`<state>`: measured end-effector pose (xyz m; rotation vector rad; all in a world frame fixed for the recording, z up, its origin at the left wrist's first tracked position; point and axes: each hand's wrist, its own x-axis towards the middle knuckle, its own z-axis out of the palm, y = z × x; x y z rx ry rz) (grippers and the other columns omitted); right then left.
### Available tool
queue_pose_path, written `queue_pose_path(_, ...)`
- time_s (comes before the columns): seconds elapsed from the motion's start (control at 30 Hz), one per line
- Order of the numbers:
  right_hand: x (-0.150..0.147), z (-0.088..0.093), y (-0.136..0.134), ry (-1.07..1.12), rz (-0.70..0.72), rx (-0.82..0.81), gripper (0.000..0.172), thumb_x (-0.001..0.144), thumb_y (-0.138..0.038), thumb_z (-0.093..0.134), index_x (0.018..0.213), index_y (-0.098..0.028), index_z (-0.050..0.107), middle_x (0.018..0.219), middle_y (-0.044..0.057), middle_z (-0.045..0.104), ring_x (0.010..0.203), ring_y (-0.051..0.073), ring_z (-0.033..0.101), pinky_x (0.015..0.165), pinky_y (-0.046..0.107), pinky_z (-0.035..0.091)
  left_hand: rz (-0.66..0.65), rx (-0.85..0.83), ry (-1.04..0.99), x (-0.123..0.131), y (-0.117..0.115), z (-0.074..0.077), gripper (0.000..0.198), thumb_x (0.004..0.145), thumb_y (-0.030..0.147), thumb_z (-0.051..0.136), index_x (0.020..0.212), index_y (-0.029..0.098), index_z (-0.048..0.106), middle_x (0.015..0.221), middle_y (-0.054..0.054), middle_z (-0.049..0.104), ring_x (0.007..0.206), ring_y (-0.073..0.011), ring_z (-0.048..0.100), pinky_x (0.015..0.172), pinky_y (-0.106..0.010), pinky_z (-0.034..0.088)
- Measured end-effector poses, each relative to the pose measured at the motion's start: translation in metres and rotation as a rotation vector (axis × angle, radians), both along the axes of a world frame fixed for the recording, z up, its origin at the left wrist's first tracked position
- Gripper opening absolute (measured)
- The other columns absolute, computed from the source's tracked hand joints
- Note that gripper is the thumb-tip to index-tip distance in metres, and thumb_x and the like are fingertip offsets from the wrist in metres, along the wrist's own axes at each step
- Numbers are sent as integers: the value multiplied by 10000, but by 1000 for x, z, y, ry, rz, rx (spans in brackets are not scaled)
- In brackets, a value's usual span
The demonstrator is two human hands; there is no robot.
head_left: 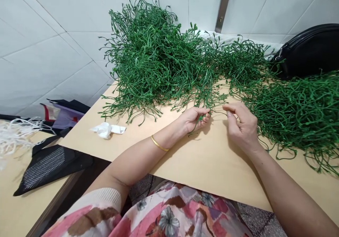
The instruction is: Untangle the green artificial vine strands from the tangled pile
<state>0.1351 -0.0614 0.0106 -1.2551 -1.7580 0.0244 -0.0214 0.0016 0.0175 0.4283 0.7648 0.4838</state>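
Note:
My left hand (pixel 196 120), with a gold bangle on its wrist, is closed around green artificial stems whose ends poke out below the fingers. To its right, my right hand (pixel 241 127) is closed in a pinch. A thin dark green stem (pixel 218 112) runs from the left fingertips to the right thumb and forefinger. Just behind the hands spreads a big tangled heap of the same stems (pixel 156 60), with small bud-like tips. Another heap of stems (pixel 302 111) lies beside my right hand. What is inside the left palm is partly hidden.
Crumpled white tissue (pixel 106 129) lies left on the tan tabletop (pixel 190 163). A black bag (pixel 312 50) stands back right against the white tiled wall (pixel 79 7). Further left are white cords (pixel 18 134), a black mesh piece (pixel 47 166) and a purple item (pixel 65 117).

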Motion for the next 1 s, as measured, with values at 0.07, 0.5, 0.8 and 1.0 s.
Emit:
queue_pose_path(0.07,-3,-2,0,-8,28,-83,189,819,-179,439,917,-182,600,904,89,640,890,210,575,812,377,455,-7,-49,-72,3,-5,-1,207,821,73,414,639,91,511,481,-4,459,391,-28,417,377,-105,350)
queue_pose_path(0.5,-5,-8,2,625,246,-701,240,792,-369,544,931,-190,466,686,-19,574,573,98,523,538,236,419,48,487,63,13,-16,-11,220,732,108,557,624,164,374,495,21,533,387,-82,507,390,-182,380)
queue_pose_path(0.8,-4,-4,5,489,161,-697,169,795,-335,529,781,-167,540,558,-34,496,495,81,435,480,226,364,-1,645,206,9,-11,-10,173,716,67,553,582,127,461,468,21,519,393,-71,520,417,-180,384)
queue_pose_path(1.0,-7,-6,5,508,153,-685,170,783,-331,536,767,-163,559,627,-1,560,522,92,473,496,231,393,-23,471,101,7,-5,-12,165,741,54,536,601,111,469,531,-63,612,497,-110,599,555,-233,475)
